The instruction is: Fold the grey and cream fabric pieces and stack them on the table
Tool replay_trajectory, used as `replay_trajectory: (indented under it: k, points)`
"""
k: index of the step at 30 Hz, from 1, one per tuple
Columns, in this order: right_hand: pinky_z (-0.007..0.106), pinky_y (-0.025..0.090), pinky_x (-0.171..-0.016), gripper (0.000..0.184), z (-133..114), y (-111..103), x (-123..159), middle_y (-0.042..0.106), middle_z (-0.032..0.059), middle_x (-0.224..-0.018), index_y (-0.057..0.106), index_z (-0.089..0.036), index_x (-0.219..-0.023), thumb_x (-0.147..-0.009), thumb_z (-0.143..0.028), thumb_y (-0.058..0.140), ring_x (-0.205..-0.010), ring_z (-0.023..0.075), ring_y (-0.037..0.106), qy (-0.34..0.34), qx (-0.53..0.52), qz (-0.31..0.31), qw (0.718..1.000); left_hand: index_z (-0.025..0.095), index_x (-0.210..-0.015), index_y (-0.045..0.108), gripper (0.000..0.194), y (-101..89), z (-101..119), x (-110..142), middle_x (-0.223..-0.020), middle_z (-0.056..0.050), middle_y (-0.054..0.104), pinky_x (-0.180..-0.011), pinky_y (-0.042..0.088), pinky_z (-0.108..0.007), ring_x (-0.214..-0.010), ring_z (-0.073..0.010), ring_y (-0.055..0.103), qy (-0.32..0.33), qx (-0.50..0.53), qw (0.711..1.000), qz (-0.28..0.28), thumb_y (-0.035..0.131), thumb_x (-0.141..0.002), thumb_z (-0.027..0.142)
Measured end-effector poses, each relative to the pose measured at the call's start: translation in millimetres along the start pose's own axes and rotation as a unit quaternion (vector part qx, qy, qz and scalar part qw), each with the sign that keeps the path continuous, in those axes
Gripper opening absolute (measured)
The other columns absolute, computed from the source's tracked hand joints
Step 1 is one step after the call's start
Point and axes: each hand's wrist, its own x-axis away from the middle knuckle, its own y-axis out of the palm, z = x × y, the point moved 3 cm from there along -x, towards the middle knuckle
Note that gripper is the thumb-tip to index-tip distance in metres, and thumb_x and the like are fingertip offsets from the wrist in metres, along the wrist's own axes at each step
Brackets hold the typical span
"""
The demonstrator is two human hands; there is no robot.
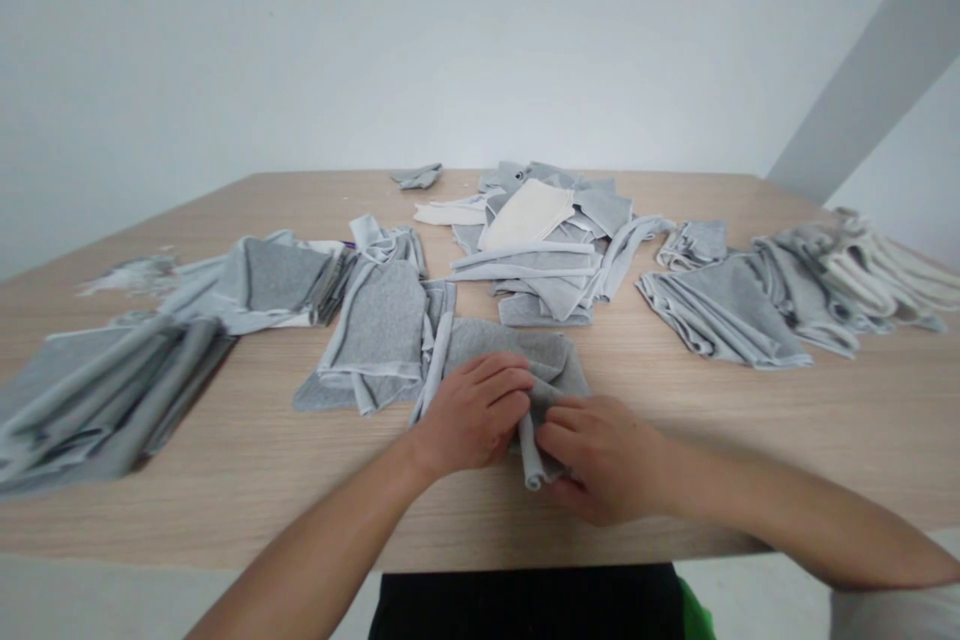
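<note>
Pointing nearward: rolled edge (531, 460) of grey cloth (553, 358), axis front-to-back.

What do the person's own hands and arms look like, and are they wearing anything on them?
The left hand and right hand are bare, with no gloves, rings or watch visible. The left forearm is uncovered as far as it shows, its sleeve out of view. The right forearm is bare up to a plain, pale grey sleeve at the picture's edge.

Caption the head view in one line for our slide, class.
Left hand and right hand hold a gray cloth amid more gray fabric pieces on a wood-grain table.
</note>
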Motion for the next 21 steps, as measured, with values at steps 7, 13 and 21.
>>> replay_trajectory:
  k: [7,13,21]
  points:
    - [0.034,0.035,-0.055,0.041,-8,-1,5,0.066,0.0065,-0.071,0.066,-0.018,-0.083,-0.086,-0.056,0.052,-0.068,0.0207,0.056,-0.081,0.008,-0.041,0.996,0.023,-0.068,0.059,0.011,-8.0,-6,-6,-0.099,-0.003,0.065,-0.108,0.036,-0.045,-0.107,-0.0206,0.058,0.004,0.047,0.991,-0.123,0.052,-0.071,0.015]
    - [0.033,0.033,-0.053,0.045,-13,-2,9,0.063,0.0040,-0.059,0.065,-0.019,-0.070,-0.088,-0.056,0.050,-0.059,0.0181,0.055,-0.118,-0.049,-0.023,0.992,0.023,-0.063,0.057,0.009,-14.1,-9,-3,-0.096,-0.001,0.066,-0.115,0.021,-0.052,-0.112,-0.0245,0.056,-0.024,0.069,0.979,-0.190,0.055,-0.061,0.014]
    - [0.029,0.034,-0.058,0.027,15,-18,-1,0.067,0.0066,-0.082,0.063,-0.016,-0.086,-0.090,-0.041,0.052,-0.071,0.0179,0.061,0.075,0.001,0.006,0.997,0.021,-0.114,0.056,0.052,-17.4,-10,-1,-0.124,-0.008,0.062,-0.117,0.016,-0.052,-0.130,-0.0264,0.045,-0.094,0.073,0.981,-0.150,0.058,-0.062,0.017]
